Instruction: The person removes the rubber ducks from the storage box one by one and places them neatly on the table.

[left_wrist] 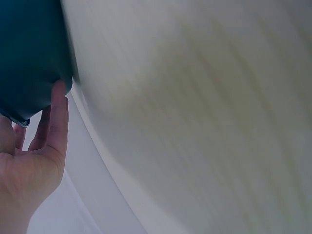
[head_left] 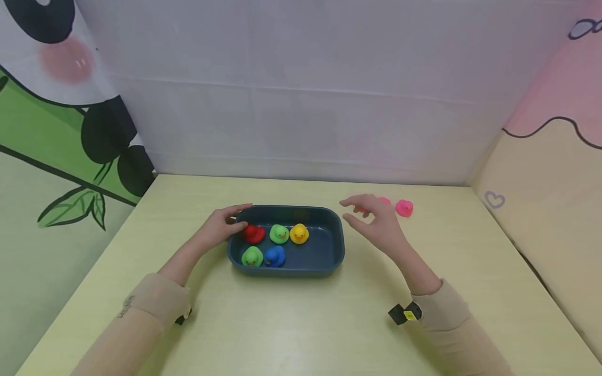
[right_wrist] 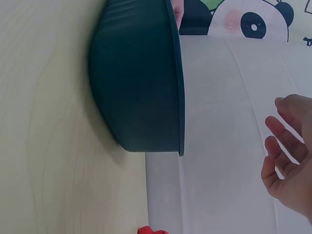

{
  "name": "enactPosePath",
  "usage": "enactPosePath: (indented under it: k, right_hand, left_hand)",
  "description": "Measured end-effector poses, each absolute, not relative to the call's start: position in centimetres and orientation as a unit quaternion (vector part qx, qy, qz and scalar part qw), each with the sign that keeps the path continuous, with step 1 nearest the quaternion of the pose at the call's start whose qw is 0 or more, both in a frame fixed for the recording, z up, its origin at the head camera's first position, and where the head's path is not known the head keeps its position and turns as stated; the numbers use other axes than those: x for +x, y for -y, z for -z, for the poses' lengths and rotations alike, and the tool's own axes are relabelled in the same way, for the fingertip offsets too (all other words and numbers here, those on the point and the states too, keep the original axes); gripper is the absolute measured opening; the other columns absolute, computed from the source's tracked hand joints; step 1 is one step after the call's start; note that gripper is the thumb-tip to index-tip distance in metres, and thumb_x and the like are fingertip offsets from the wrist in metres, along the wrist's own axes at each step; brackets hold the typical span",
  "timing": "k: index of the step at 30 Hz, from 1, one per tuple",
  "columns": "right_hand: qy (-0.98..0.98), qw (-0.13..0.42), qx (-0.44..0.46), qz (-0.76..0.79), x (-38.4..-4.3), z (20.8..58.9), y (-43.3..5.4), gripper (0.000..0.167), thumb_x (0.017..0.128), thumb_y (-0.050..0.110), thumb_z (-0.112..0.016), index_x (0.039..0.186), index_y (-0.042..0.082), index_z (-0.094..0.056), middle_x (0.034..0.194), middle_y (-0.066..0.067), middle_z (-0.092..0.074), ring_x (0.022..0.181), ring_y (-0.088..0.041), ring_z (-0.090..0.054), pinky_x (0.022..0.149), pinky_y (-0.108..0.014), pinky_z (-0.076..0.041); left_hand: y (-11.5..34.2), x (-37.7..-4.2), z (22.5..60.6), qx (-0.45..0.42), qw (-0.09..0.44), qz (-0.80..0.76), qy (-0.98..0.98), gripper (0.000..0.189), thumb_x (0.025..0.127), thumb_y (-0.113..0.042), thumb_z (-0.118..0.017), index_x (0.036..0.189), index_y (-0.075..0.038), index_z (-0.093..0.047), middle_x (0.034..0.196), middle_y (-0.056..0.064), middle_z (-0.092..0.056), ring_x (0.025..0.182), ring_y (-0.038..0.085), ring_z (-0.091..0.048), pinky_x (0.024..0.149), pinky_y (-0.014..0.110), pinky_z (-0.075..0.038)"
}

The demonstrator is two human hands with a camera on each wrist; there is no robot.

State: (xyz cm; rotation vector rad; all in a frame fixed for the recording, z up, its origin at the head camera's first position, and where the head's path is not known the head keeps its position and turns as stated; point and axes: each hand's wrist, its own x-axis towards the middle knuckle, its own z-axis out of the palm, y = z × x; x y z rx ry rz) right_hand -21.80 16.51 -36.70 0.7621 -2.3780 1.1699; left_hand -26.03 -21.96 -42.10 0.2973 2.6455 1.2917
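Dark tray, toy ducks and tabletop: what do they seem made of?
The tray is probably moulded plastic, satin, given its even colour and rounded corners. The toy ducks look like smooth vinyl or rubber, judging by their rounded, brightly coloured bodies. The tabletop seems wood or wood-look laminate, low-sheen, with faint grain.

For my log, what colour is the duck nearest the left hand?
That duck is red, clearest in the head view.

Head view: high, set back, facing forward and down; tray (head_left: 320,250) toward 6 o'clock. Left wrist view: low, close, rolled; same tray at 10. Right wrist view: likewise, tray at 11; panda print (right_wrist: 248,22) shared with head.
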Motion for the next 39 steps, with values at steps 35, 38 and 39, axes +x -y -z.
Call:
enactPosePath:
  k: [35, 38, 39]
  right_hand:
    - [0.881, 0.069, 0.297, -0.362, -24.2, 41.4, -9.9, 0.028, 0.084, 0.015, -0.071, 0.112, 0.011, -0.068, 0.104, -0.005, -0.067, 0.082, -0.021, -0.056, 0.07, -0.025, -0.05]
    - [0.892, 0.058, 0.294, -0.339, -24.6, 41.4, -9.5, 0.029, 0.084, 0.015, -0.072, 0.112, 0.01, -0.068, 0.104, -0.006, -0.067, 0.083, -0.026, -0.057, 0.069, -0.025, -0.049]
    - [0.895, 0.052, 0.292, -0.332, -24.7, 41.3, -9.5, 0.029, 0.084, 0.015, -0.072, 0.112, 0.009, -0.068, 0.104, -0.007, -0.067, 0.083, -0.027, -0.057, 0.069, -0.025, -0.048]
  left_hand:
    - [21.9, -26.2, 42.2, 0.104, 0.092, -0.44, -0.887, 0.052, 0.092, -0.018, -0.061, 0.141, -0.02, -0.045, 0.135, 0.024, -0.046, 0.108, 0.036, -0.057, 0.061, 0.03, -0.055]
    - [21.9, -26.2, 42.2, 0.103, 0.091, -0.435, -0.89, 0.052, 0.092, -0.018, -0.061, 0.141, -0.02, -0.045, 0.134, 0.024, -0.047, 0.107, 0.036, -0.057, 0.061, 0.029, -0.054]
    - [21.9, -26.2, 42.2, 0.103, 0.091, -0.434, -0.89, 0.052, 0.092, -0.019, -0.061, 0.141, -0.02, -0.045, 0.134, 0.024, -0.046, 0.107, 0.035, -0.057, 0.061, 0.029, -0.054]
